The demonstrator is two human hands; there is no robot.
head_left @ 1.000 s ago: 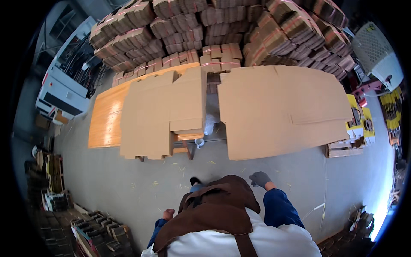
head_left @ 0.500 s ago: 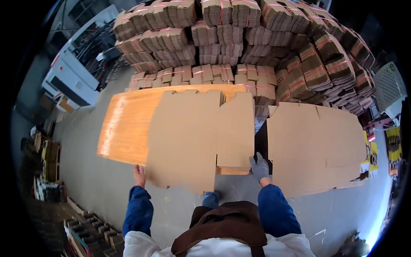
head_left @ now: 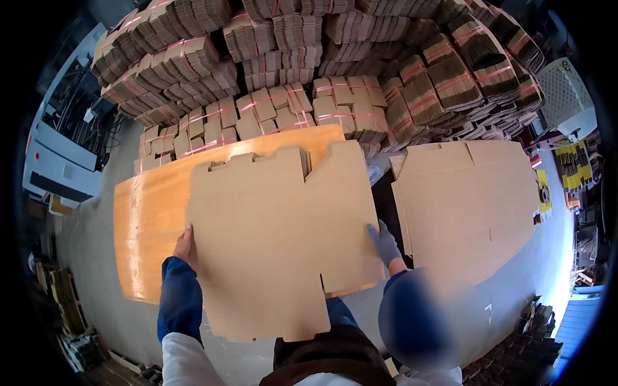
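A flat die-cut cardboard sheet (head_left: 277, 225) with notched edges lies in front of me, its near flap reaching past the table edge toward my apron. More sheets show under its far notches, so it tops a stack. My bare left hand (head_left: 184, 244) is closed on the left edge of the sheet, fingers partly hidden. My right hand (head_left: 384, 243), in a grey glove, holds the right edge with the thumb along it. Beneath lies a shiny orange wooden tabletop (head_left: 151, 222), showing mostly on the left.
Another cardboard stack (head_left: 463, 199) stands to the right across a dark gap. Strapped cardboard bundles (head_left: 273, 109) are piled high behind the table. A white machine (head_left: 64, 161) is at far left, and a grey perforated panel (head_left: 566, 93) at far right.
My left hand has moved up from the table's near edge to the sheet's left edge. My right hand stays at the right edge. The sheet's halves now look level, and the view has shifted.
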